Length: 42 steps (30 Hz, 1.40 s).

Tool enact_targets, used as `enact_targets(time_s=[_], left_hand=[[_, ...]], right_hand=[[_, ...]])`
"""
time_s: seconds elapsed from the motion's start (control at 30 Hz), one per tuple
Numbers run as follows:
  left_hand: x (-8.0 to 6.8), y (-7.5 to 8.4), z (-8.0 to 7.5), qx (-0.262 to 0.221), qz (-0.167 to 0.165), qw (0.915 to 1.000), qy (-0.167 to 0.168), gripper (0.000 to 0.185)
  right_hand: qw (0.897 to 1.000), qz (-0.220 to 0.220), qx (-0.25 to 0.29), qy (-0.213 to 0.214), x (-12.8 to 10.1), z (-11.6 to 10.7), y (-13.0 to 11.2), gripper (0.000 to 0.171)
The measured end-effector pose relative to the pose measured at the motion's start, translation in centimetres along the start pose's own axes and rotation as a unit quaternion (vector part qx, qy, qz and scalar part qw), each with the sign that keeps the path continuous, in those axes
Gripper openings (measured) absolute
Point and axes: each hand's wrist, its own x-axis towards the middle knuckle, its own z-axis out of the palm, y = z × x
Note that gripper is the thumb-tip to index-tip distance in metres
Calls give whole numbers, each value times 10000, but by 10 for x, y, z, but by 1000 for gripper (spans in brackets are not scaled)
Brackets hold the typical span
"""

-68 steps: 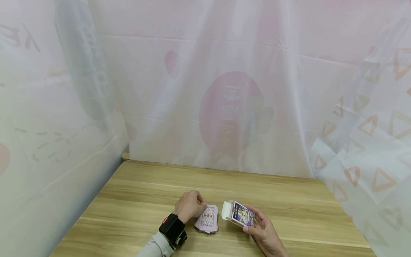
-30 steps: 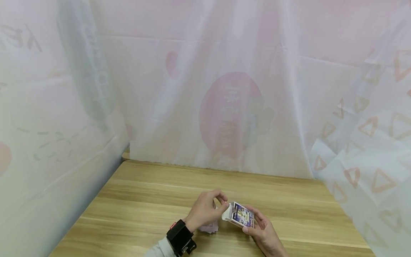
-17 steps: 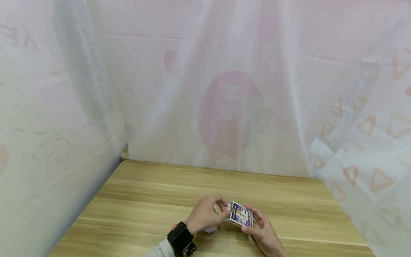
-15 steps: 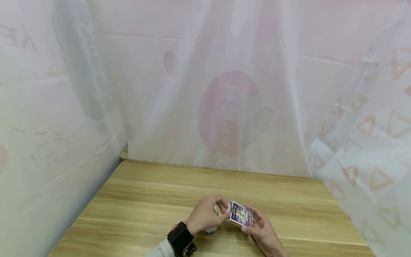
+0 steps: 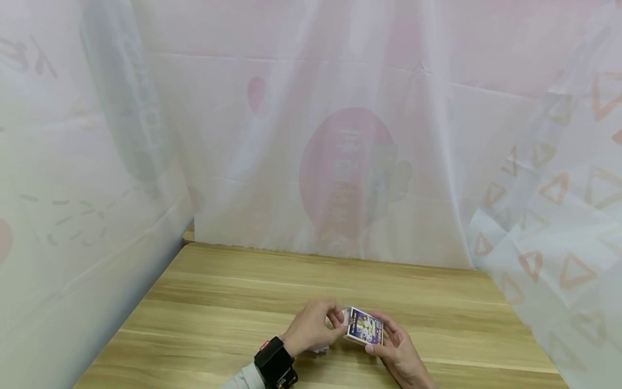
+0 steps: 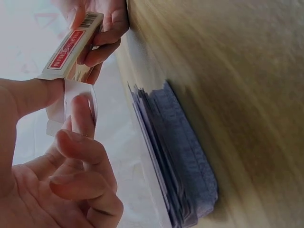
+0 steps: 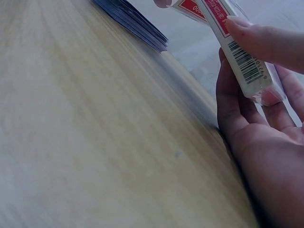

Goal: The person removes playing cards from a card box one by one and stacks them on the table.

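My right hand [image 5: 402, 351] grips a small playing card box [image 5: 366, 327], its purple picture face up and its end pointing left. Thumb and fingers wrap the barcode end, as the right wrist view shows on the box [image 7: 244, 61]. At the other end my left hand [image 5: 313, 327] pinches the white flap [image 6: 78, 90] between thumb and index finger; its other fingers are loosely curled. Beneath the left hand lies a loose stack of playing cards [image 6: 166, 156], mostly hidden in the head view. What the box contains cannot be seen.
A wood-grain table [image 5: 223, 292] spreads around the hands. Pale printed sheeting [image 5: 272, 205] hangs behind it and along both sides. A black strapped device [image 5: 274, 362] sits on the left wrist.
My left hand has come right, from the card stack to the box's end, and now pinches the flap there. The right hand and box have barely moved.
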Motion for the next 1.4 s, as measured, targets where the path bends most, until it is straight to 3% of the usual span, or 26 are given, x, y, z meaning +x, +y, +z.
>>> enact_targets(time_s=[0.3,0.5,0.83,1.4], left_hand=[[0,1,-8,-667,-197,9976,-64,13],[3,1,-17,-924,-444,9947,72,9],[3,-4,-18,-1807,-676,9811,155,7],[12,-9,-34,-1714,-651,9798,798,13]], right_hand=[[9998,29,14,175,0,1,-2,74],[9997,1,57,226,0,1,-2,73],[9978,-441,445,-205,-3,-1,3,71],[9977,-464,415,-274,1,-1,2,73]])
